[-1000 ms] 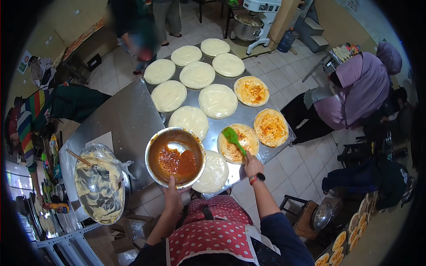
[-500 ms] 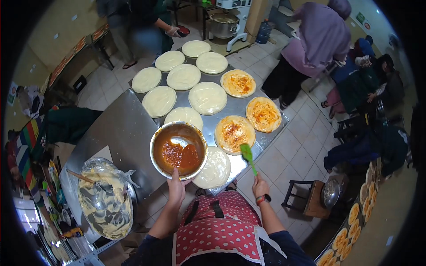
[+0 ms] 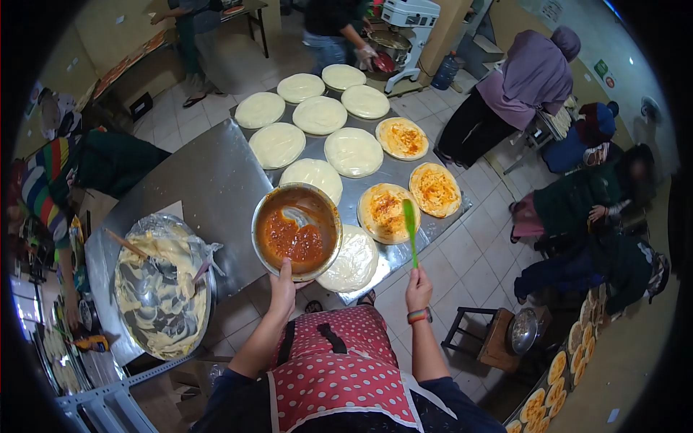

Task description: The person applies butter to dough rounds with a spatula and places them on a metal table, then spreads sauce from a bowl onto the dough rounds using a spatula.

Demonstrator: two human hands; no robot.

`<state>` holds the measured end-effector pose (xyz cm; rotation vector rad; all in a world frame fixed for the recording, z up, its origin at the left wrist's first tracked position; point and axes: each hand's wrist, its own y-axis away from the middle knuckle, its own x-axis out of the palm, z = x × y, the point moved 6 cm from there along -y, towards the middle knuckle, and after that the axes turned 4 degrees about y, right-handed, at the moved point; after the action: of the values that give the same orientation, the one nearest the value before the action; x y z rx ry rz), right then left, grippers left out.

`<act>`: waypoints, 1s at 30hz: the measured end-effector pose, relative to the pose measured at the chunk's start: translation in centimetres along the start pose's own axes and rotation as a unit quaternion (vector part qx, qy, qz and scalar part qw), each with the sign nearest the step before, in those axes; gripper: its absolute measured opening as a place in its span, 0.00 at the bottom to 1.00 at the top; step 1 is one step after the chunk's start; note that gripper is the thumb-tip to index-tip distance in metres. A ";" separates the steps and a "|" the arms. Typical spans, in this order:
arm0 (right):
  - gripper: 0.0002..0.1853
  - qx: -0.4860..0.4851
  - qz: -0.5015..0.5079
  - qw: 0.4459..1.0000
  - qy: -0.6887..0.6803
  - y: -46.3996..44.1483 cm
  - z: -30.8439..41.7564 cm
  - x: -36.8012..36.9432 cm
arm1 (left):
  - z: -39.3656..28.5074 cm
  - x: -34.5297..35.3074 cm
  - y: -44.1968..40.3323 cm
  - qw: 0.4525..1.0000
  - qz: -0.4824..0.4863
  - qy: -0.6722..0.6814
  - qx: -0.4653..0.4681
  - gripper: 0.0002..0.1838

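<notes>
My left hand (image 3: 284,292) grips the near rim of a steel bowl (image 3: 298,231) of red-orange sauce, tilted toward me. In my right hand (image 3: 418,289) is the handle of a green spatula (image 3: 411,225), its blade upright over the right edge of a sauced dough round (image 3: 384,213). Two more sauced rounds, one of them (image 3: 435,190) just to the right, lie on the metal table (image 3: 195,180). Several pale coated rounds (image 3: 353,152) fill the table's middle and far part. A pale round (image 3: 349,258) lies nearest me, partly behind the bowl.
At the left stands a large bowl of cream (image 3: 162,289) with a wooden-handled tool. Beyond the table are a mixer (image 3: 404,43) and a person (image 3: 336,32) holding a red bowl. Another person (image 3: 516,86) stands at the right, near a stool (image 3: 498,339).
The green spatula has lifted from the sauced round and turned upright, edge-on. My left hand still holds the sauce bowl, now tilted more. People in the background have shifted.
</notes>
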<state>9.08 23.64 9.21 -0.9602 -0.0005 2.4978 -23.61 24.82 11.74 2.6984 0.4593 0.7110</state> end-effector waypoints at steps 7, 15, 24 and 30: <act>0.15 0.006 -0.001 0.971 0.238 -8.9 -7.4 -3.9 | -0.4 0.5 3.4 0.997 -0.062 0.041 0.025 0.25; 0.15 0.037 0.069 0.943 0.324 -18.6 -17.5 -6.0 | 4.5 4.6 4.5 0.982 -0.135 0.104 0.085 0.25; 0.15 -0.076 0.101 0.950 0.287 -22.2 -18.0 -6.9 | 9.0 11.4 4.0 0.981 -0.162 0.100 0.045 0.25; 0.15 0.025 -0.003 0.951 0.309 -23.9 -19.9 -7.2 | 11.2 13.8 1.6 0.992 -0.115 0.042 0.003 0.25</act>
<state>36.39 38.76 2.59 -1.6686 0.2550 2.0759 -6.01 26.27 8.80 2.5719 0.7799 0.7599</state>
